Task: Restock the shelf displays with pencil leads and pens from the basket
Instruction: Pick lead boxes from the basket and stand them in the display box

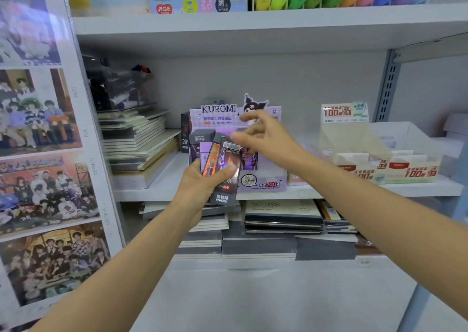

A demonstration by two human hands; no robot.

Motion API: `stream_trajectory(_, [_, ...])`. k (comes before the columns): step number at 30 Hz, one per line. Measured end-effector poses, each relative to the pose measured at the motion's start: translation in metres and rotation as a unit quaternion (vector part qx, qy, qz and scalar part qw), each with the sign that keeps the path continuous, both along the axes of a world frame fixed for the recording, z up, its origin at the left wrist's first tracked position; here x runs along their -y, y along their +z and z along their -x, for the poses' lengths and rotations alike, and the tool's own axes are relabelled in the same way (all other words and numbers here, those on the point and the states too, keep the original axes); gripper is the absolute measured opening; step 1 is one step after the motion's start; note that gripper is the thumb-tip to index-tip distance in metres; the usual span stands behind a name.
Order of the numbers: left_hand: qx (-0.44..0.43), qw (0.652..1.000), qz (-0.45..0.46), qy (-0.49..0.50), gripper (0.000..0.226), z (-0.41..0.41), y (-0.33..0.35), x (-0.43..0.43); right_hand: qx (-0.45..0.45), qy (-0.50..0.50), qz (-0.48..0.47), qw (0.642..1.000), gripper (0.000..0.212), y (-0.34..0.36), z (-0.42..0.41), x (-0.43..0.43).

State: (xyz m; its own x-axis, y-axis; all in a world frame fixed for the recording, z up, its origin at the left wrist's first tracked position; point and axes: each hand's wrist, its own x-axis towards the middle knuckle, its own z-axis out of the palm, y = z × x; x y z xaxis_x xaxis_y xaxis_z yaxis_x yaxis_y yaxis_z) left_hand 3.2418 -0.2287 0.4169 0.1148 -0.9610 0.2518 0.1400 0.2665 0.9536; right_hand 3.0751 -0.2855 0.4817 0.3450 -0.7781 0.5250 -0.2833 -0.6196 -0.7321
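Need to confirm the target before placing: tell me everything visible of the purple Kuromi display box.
The Kuromi display box is lilac printed cardboard, upright on the middle shelf between a stack of notebooks and a white display box. Its tall header card shows KUROMI lettering and a cartoon cut-out; the low front lip reads 2B 0.5mm and 200. A few dark packs stand inside. The left hand, gripping fanned lead packs, and the right hand cover its middle; contact is unclear.

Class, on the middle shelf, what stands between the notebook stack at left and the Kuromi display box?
The head view shows a dark upright box there, against the left side of the Kuromi display box; the notebook stack lies further left.
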Motion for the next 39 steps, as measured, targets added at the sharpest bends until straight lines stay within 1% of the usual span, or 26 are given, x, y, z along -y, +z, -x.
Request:
stream_trajectory(1, [0.003, 1.000, 0.001, -0.004, 0.055, 0.003, 0.001, -0.001, -0.010, 0.012, -0.020, 1.000, 0.051, -0.003, -0.002, -0.004])
stream_trajectory(3, [0.010, 1.000, -0.001, -0.005, 0.048, 0.008, 0.002, -0.002, 0.011, 0.014, -0.045, 0.999, 0.056, -0.005, -0.001, -0.007])
stream_trajectory(6, [-0.022, 0.999, -0.035, 0.000, 0.039, 0.006, 0.003, -0.006, 0.075, -0.013, -0.052, 0.996, 0.045, -0.003, 0.011, -0.006])
stream_trajectory(8, [-0.055, 0.997, -0.044, -0.025, 0.034, 0.004, 0.002, -0.008, 0.128, -0.031, -0.045, 0.990, 0.037, -0.006, 0.020, -0.005])
stream_trajectory(10, [-0.072, 0.996, -0.043, -0.028, 0.032, 0.005, 0.001, -0.010, 0.150, -0.045, -0.037, 0.987, 0.036, -0.010, 0.026, -0.007])
stream_trajectory(11, [-0.082, 0.996, -0.041, -0.016, 0.037, 0.005, 0.001, -0.010, 0.145, -0.046, -0.036, 0.988, 0.036, -0.012, 0.029, -0.009])
stream_trajectory(13, [-0.097, 0.994, -0.037, 0.029, 0.044, 0.004, 0.001, -0.008, 0.119, -0.028, -0.059, 0.991, 0.033, -0.014, 0.036, -0.013])
stream_trajectory(14, [-0.095, 0.993, -0.033, 0.055, 0.041, 0.003, 0.002, -0.007, 0.097, -0.010, -0.084, 0.992, 0.029, -0.015, 0.039, -0.015])
stream_trajectory(16, [-0.072, 0.993, -0.023, 0.085, 0.033, -0.001, 0.004, -0.006, 0.024, 0.021, -0.126, 0.991, 0.016, -0.018, 0.046, -0.019])
stream_trajectory(18, [-0.029, 0.996, -0.016, 0.083, 0.029, -0.002, 0.007, -0.007, -0.037, 0.038, -0.119, 0.991, 0.005, -0.020, 0.052, -0.023])
stream_trajectory(20, [0.024, 0.998, -0.011, 0.063, 0.028, 0.001, 0.010, -0.010, -0.064, 0.067, -0.099, 0.991, 0.015, -0.021, 0.053, -0.025])
stream_trajectory(21, [0.049, 0.998, -0.004, 0.049, 0.028, 0.004, 0.012, -0.011, -0.084, 0.092, -0.098, 0.987, 0.015, -0.020, 0.052, -0.027])
stream_trajectory(22, [0.076, 0.996, 0.008, 0.035, 0.027, 0.007, 0.014, -0.012, -0.118, 0.117, -0.100, 0.981, 0.016, -0.019, 0.049, -0.030])
stream_trajectory(23, [0.100, 0.994, 0.021, 0.025, 0.026, 0.010, 0.015, -0.013, -0.158, 0.133, -0.103, 0.973, 0.022, -0.018, 0.046, -0.030])
stream_trajectory(25, [0.114, 0.993, 0.032, 0.014, 0.020, 0.014, 0.018, -0.013, -0.221, 0.142, -0.103, 0.959, 0.034, -0.017, 0.045, -0.029])
stream_trajectory(26, [0.099, 0.995, 0.028, 0.008, 0.015, 0.015, 0.018, -0.013, -0.231, 0.141, -0.102, 0.957, 0.034, -0.015, 0.046, -0.029])
stream_trajectory(28, [0.051, 0.999, 0.000, 0.001, 0.006, 0.014, 0.019, -0.012, -0.205, 0.125, -0.108, 0.965, 0.025, -0.009, 0.052, -0.026])
stream_trajectory(29, [0.029, 0.999, -0.016, 0.000, 0.006, 0.013, 0.019, -0.011, -0.171, 0.109, -0.118, 0.972, 0.020, -0.005, 0.056, -0.025])
stream_trajectory(30, [0.010, 1.000, -0.027, -0.004, 0.007, 0.011, 0.019, -0.010, -0.119, 0.091, -0.126, 0.981, 0.017, 0.000, 0.059, -0.023])
stream_trajectory(32, [-0.008, 0.999, -0.034, -0.015, 0.012, 0.009, 0.018, -0.007, -0.001, 0.044, -0.108, 0.993, 0.015, 0.010, 0.063, -0.015])
stream_trajectory(34, [-0.010, 0.999, -0.028, -0.015, 0.016, 0.009, 0.014, -0.004, 0.098, -0.001, -0.069, 0.993, 0.014, 0.020, 0.066, -0.009])
stream_trajectory(35, [-0.013, 1.000, -0.021, -0.011, 0.017, 0.008, 0.012, -0.003, 0.132, -0.020, -0.051, 0.990, 0.014, 0.024, 0.067, -0.005])
stream_trajectory(37, [-0.020, 1.000, -0.003, 0.000, 0.019, 0.007, 0.009, 0.001, 0.152, -0.059, -0.015, 0.986, 0.017, 0.028, 0.068, 0.003])
stream_trajectory(39, [-0.018, 1.000, 0.010, 0.008, 0.019, 0.006, 0.007, 0.004, 0.127, -0.098, 0.022, 0.987, 0.021, 0.029, 0.066, 0.011])
